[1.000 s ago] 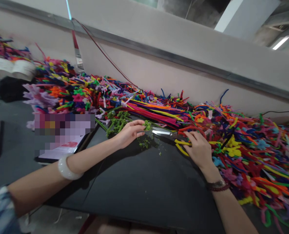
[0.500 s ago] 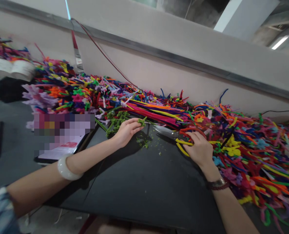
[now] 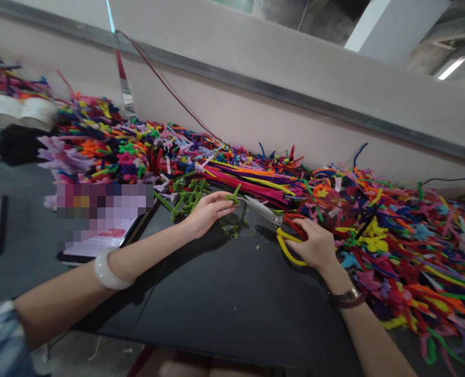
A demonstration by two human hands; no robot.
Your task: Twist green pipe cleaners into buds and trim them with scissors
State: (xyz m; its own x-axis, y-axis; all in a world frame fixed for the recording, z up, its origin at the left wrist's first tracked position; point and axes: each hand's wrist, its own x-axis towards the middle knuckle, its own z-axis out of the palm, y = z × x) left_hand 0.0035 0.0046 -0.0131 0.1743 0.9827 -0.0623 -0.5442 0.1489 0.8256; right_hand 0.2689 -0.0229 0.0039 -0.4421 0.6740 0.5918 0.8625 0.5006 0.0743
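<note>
My left hand (image 3: pixel 208 212), with a white bangle on its wrist, pinches a small green pipe-cleaner piece (image 3: pixel 234 197) between fingertips. My right hand (image 3: pixel 314 243) grips scissors (image 3: pixel 269 213) by their red and yellow handles. The blades point left, and their tips reach the green piece; whether they touch it I cannot tell. Under the fingers lie green fuzz clippings (image 3: pixel 234 230) on the dark table (image 3: pixel 232 298). Behind my left hand rests a pile of green pipe-cleaner pieces (image 3: pixel 185 201).
Heaped pipe cleaners (image 3: pixel 405 251) in many colours run along the wall and down the right side. A bundle of long pipe cleaners (image 3: pixel 251 180) lies behind my hands. A tablet (image 3: pixel 102 235) with a blurred screen is at left, near white cups (image 3: pixel 38 113).
The scissors have moved left and tilted, bringing their tips up to the green piece. My left hand has shifted slightly right, and the green piece has turned a little.
</note>
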